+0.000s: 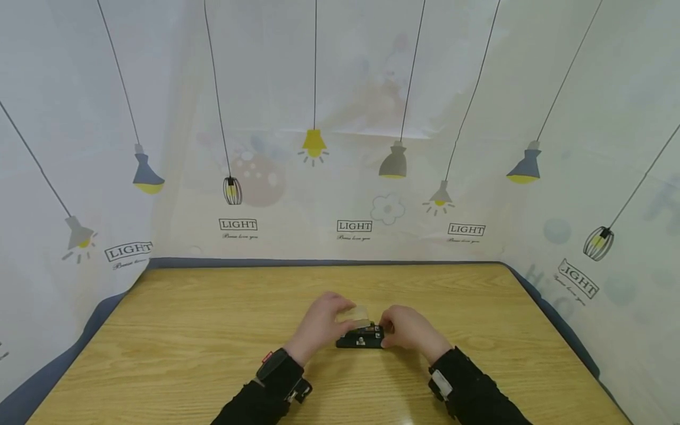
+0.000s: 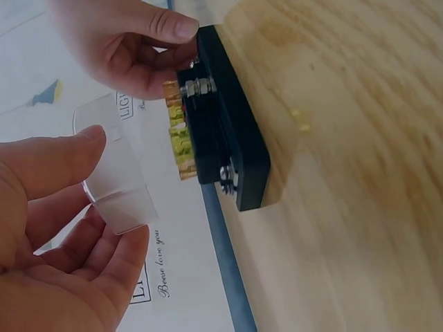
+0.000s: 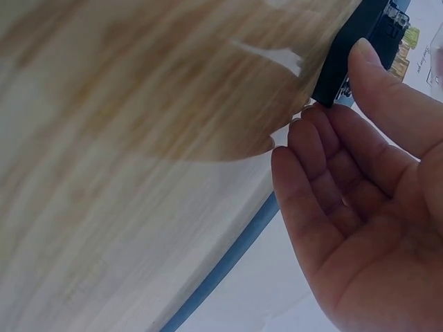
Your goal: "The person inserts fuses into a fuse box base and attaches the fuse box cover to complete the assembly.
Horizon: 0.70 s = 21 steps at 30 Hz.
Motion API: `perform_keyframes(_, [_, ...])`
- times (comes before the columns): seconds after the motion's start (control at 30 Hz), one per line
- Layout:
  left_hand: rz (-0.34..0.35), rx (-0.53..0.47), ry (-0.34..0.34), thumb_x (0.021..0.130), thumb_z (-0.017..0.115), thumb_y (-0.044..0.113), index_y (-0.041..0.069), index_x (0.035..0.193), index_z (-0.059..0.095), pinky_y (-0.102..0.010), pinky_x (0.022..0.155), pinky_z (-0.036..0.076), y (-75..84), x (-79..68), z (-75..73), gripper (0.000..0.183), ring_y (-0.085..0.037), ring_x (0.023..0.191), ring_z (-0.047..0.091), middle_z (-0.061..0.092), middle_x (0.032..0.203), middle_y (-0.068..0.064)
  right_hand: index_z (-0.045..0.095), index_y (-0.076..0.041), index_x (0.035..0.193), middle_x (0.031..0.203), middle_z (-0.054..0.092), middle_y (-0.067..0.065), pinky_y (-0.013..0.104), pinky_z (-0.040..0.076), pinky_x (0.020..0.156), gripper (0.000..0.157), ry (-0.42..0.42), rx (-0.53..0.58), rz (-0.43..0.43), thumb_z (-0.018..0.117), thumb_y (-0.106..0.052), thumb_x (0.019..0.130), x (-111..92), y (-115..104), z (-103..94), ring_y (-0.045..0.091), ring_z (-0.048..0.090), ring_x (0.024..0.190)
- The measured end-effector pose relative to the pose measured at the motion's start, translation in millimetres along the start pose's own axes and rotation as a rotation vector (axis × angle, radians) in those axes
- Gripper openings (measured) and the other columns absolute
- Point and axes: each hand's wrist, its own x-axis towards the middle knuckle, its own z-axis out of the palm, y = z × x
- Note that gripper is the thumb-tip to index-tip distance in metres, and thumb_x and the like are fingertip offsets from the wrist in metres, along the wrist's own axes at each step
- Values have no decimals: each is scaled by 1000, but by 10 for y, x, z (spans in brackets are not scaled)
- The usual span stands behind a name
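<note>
A black fuse block point(image 1: 360, 341) sits on the wooden table, its base flat on the wood. Coloured blade fuses point(image 2: 182, 142) stand in a row along its top, with metal screw terminals point(image 2: 198, 86) beside them. My left hand point(image 1: 322, 323) pinches a clear plastic cover point(image 2: 124, 183) between thumb and fingers. In the left wrist view a gap shows between the cover and the fuses. My right hand point(image 1: 408, 330) grips the block's right end, the thumb point(image 3: 370, 59) against its side and the fingers curled round the end.
The wooden table point(image 1: 212, 319) spreads round both hands, with a dark blue edge point(image 1: 319, 262) along its back. Behind and at the sides hangs a pale sheet point(image 1: 297, 236) printed with lamps and lettering.
</note>
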Motion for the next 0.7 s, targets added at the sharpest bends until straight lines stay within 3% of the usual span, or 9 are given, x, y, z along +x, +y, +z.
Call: perform_keyframes(0.7, [38,96,-35,78,70,20,9,107,67,-28,77,45,23,88,214,31,-15,87,54,59,97,-4,65,-9,89,80,56,-1,36,44,69,26,8,26,-6,77,-17,68,-8,6,-9,14,49,71])
